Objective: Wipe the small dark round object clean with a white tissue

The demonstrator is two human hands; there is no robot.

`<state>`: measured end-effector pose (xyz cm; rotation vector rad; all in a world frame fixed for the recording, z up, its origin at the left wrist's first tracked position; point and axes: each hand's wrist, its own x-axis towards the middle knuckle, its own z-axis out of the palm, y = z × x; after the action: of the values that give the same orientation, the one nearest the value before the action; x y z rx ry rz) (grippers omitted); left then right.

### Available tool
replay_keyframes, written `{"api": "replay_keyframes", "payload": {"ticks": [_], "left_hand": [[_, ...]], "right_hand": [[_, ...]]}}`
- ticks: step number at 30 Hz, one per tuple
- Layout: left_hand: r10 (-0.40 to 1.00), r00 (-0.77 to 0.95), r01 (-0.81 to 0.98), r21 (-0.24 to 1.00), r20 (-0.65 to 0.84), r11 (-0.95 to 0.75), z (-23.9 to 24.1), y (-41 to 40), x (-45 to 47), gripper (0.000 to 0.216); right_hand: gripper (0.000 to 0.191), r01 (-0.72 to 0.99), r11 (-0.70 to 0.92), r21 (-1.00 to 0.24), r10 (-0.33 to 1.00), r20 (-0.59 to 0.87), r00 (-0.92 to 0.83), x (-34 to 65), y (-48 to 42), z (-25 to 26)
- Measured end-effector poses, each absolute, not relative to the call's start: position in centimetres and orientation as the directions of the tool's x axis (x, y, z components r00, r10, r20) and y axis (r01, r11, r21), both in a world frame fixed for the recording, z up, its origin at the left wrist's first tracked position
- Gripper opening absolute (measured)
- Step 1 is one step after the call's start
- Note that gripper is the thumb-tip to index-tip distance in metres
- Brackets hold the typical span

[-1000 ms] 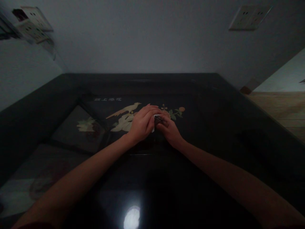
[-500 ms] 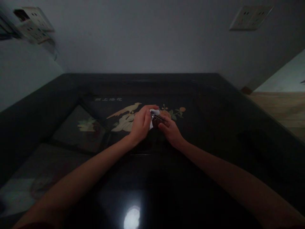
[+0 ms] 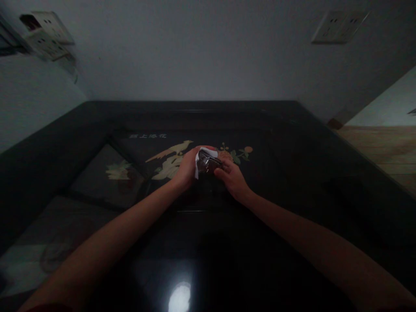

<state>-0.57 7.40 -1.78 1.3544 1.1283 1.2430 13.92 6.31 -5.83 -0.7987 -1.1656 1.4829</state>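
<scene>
Both my hands meet over the middle of a glossy black table [image 3: 292, 182] in dim light. My left hand [image 3: 187, 167] is closed around a small white cloth or tissue [image 3: 197, 159], pressed against a small dark shiny object [image 3: 209, 163]. My right hand [image 3: 231, 175] pinches that dark object from the right side. What the object is, I cannot make out. Under the hands lies an inlaid picture of a pale bird [image 3: 170, 149] and flowers [image 3: 242, 151] on the tabletop.
A second inlaid panel [image 3: 118, 171] lies left of the hands. A bright lamp reflection [image 3: 180, 297] shines on the near tabletop. Wall sockets are at upper left [image 3: 45, 34] and upper right [image 3: 338, 26]. Wooden floor [image 3: 383, 147] shows at right.
My left hand has turned so the white cloth shows more and wraps the left side of the dark object. My right hand has barely moved.
</scene>
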Motion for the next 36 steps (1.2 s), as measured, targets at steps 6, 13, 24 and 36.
{"api": "replay_keyframes", "payload": {"ticks": [6, 13, 24, 36], "left_hand": [[0.750, 0.195, 0.450, 0.622, 0.632, -0.641, -0.9, 5.9, -0.7, 0.036], [0.468, 0.488, 0.515, 0.190, 0.736, -0.836, -1.5, 6.3, -1.6, 0.030], [0.990, 0.025, 0.033, 0.989, 0.141, -0.142, -1.7, 7.1, -0.4, 0.037], [0.549, 0.390, 0.500, 0.330, 0.739, -0.801, -1.3, 5.6, -0.9, 0.029]], "right_hand": [[0.045, -0.353, 0.011, -0.936, 0.957, 0.112, -0.269, 13.9, 6.3, -5.8], [0.034, -0.306, 0.067, -0.950, 0.968, 0.137, -0.212, 13.8, 6.1, -5.5], [0.045, -0.303, -0.008, -0.953, 0.972, 0.064, -0.228, 14.0, 6.0, -5.5], [0.037, -0.309, 0.080, -0.948, 0.968, 0.147, -0.202, 13.7, 6.2, -5.7]]}}
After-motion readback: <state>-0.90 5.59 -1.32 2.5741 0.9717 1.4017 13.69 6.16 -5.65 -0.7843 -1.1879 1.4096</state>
